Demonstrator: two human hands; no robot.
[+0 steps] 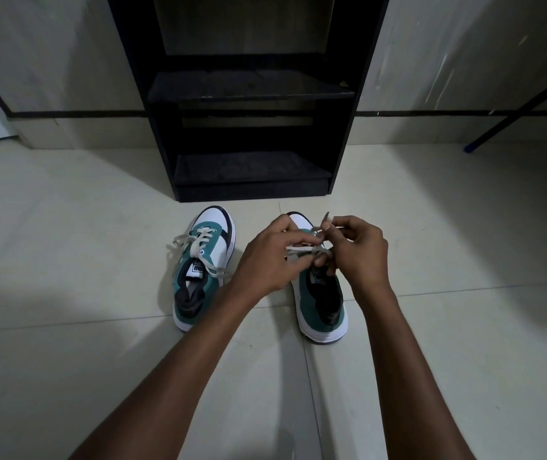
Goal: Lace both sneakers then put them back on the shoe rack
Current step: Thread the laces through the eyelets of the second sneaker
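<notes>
Two green, white and black sneakers stand side by side on the floor, toes toward the rack. The left sneaker (200,270) has its grey lace (199,249) threaded through a few eyelets, with loose ends trailing to both sides. Over the right sneaker (320,300) both hands work its white lace (302,250). My left hand (273,257) pinches the lace above the tongue. My right hand (355,252) grips the other end, whose tip sticks up past my fingers. The hands hide most of that shoe's front.
A black shoe rack (248,94) stands against the wall just beyond the sneakers, its shelves bare. A dark pole with a blue tip (471,147) leans at the far right. Pale floor tiles (66,260) spread all around.
</notes>
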